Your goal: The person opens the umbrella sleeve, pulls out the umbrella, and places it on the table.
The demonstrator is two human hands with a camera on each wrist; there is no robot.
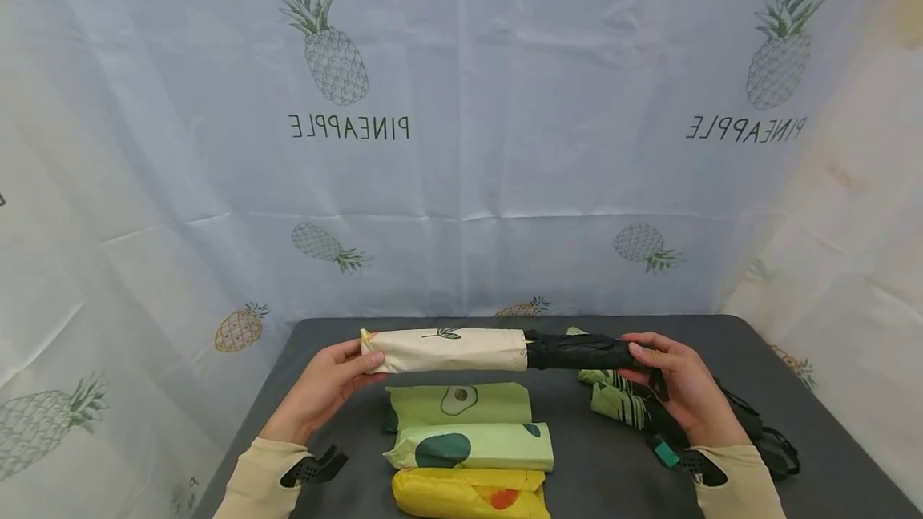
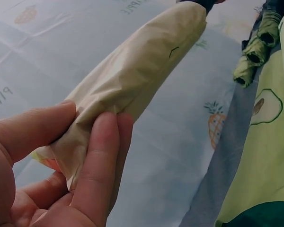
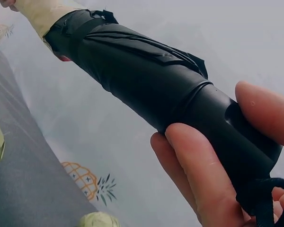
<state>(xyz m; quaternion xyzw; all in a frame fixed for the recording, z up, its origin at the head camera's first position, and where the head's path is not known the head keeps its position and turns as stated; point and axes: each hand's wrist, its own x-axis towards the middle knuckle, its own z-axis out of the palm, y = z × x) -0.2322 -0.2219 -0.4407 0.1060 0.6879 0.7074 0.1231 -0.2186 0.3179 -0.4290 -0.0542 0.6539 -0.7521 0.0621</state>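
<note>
A folded black umbrella [image 1: 577, 351] is held level above the table, its far-left part inside a cream fabric sleeve [image 1: 454, 349] with a leaf print. My left hand [image 1: 328, 383] pinches the sleeve's closed-looking left end between thumb and fingers; the left wrist view shows the cloth [image 2: 132, 71] creased there. My right hand [image 1: 678, 379] grips the umbrella's black handle [image 3: 236, 137], thumb on one side and fingers on the other. A wrist strap [image 3: 260, 198] hangs from the handle. In the right wrist view, the sleeve's mouth surrounds the black canopy [image 3: 128, 66].
Below my hands lie an avocado-print green sleeve [image 1: 461, 404], a light green sleeve [image 1: 497, 447] and a yellow sleeve [image 1: 461, 495]. Several folded umbrellas with green-patterned cloth [image 1: 620, 404] lie near my right wrist on the dark table [image 1: 324, 343]. A pineapple-print curtain [image 1: 469, 183] hangs behind.
</note>
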